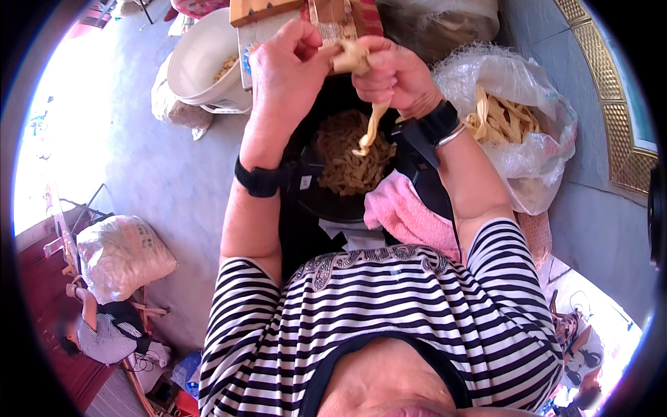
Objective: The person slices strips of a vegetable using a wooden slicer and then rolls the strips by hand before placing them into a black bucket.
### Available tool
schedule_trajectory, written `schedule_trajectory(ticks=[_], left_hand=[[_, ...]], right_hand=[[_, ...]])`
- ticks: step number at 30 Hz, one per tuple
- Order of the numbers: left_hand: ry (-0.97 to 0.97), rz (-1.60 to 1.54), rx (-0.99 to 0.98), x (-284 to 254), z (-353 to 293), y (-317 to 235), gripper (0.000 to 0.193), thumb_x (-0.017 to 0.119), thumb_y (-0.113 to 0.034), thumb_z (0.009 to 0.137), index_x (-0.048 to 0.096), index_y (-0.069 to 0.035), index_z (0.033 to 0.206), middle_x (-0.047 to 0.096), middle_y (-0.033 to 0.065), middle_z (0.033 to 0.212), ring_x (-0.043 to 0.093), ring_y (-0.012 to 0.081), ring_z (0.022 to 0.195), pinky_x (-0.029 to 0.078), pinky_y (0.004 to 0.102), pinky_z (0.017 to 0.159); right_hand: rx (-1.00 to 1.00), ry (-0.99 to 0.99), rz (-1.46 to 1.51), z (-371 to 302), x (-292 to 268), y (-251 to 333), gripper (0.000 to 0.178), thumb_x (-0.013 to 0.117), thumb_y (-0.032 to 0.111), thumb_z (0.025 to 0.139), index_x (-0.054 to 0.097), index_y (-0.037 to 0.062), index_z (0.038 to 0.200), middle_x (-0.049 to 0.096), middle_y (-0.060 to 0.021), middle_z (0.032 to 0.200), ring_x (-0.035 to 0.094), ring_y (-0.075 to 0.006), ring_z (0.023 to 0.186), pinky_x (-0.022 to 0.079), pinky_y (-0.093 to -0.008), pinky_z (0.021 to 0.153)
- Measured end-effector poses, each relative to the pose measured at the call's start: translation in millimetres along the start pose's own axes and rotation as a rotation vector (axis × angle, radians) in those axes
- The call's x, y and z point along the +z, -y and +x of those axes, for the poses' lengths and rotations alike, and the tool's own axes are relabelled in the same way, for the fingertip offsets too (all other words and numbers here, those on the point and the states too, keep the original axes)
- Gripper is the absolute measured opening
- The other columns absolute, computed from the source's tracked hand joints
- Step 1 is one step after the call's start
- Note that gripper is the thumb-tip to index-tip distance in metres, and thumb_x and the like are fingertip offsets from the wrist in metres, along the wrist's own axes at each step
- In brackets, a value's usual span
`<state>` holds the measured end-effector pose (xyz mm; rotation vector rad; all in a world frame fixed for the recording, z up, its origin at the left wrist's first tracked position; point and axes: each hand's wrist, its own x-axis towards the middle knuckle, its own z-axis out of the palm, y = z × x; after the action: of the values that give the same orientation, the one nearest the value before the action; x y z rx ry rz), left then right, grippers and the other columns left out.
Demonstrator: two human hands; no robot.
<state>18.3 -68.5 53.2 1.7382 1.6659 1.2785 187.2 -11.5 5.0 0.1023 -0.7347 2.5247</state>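
A pale yellow, pliable strip (351,58) is bunched into a loop or knot between my two hands, and its twisted tail hangs down. My left hand (288,73) pinches the strip's left side with thumb and forefinger. On the other side, my right hand (397,75) is closed round it, with the tail coming out below the fingers. Beneath the hands is a dark round basin (313,201) filled with many brownish-yellow short pieces (351,156). What exactly the strip is made of I cannot tell.
Beyond my hands stands a wooden-topped stand (264,10). A white bucket (201,62) with small yellow pieces is at left. An open plastic sack (552,132) of long yellow strips (504,118) stands at right. A pink towel (410,212) lies near my lap. Another person (108,340) is at lower left.
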Motion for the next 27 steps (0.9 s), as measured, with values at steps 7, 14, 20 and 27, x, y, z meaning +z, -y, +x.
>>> schedule_trajectory(ticks=[7, 14, 20, 27], left_hand=[[0.213, 0.125, 0.213, -10, -1, 6, 0.019, 0.067, -0.016, 0.077, 0.06, 0.001, 0.082, 0.052, 0.0006, 0.057, 0.05, 0.0056, 0.055, 0.039, 0.0218, 0.049], [0.385, -0.356, -0.179, -11, 2, 11, 0.035, 0.054, -0.023, 0.09, 0.052, -0.004, 0.062, 0.04, -0.0012, 0.049, 0.04, 0.0074, 0.04, 0.031, 0.0221, 0.04], [0.496, -1.226, -0.371, -31, -3, 7, 0.031, 0.05, -0.019, 0.09, 0.042, -0.008, 0.062, 0.032, -0.0019, 0.048, 0.032, 0.0084, 0.038, 0.025, 0.0226, 0.037], [0.336, -0.147, -0.089, -34, 3, 16, 0.028, 0.054, -0.027, 0.09, 0.061, 0.0, 0.086, 0.053, 0.0049, 0.065, 0.052, 0.0143, 0.058, 0.042, 0.0235, 0.055]], right_hand=[[-0.065, -0.29, -0.311, 3, 7, -1, 0.011, 0.054, 0.006, 0.089, 0.061, 0.0051, 0.098, 0.039, 0.0065, 0.059, 0.032, -0.0016, 0.046, 0.027, -0.017, 0.041], [-0.142, -0.413, -0.444, 5, 24, 2, 0.015, 0.059, 0.015, 0.087, 0.059, 0.0016, 0.093, 0.041, 0.0075, 0.058, 0.031, -0.0013, 0.044, 0.027, -0.0161, 0.042], [-0.241, -0.428, -0.933, -18, 31, 30, 0.012, 0.064, 0.015, 0.085, 0.064, 0.0039, 0.081, 0.053, 0.0046, 0.061, 0.041, -0.0005, 0.048, 0.031, -0.0151, 0.043], [-0.161, -0.47, -0.992, -19, 25, 20, 0.013, 0.063, 0.015, 0.085, 0.063, 0.0057, 0.076, 0.05, 0.0066, 0.058, 0.039, -0.0001, 0.046, 0.029, -0.015, 0.041]])
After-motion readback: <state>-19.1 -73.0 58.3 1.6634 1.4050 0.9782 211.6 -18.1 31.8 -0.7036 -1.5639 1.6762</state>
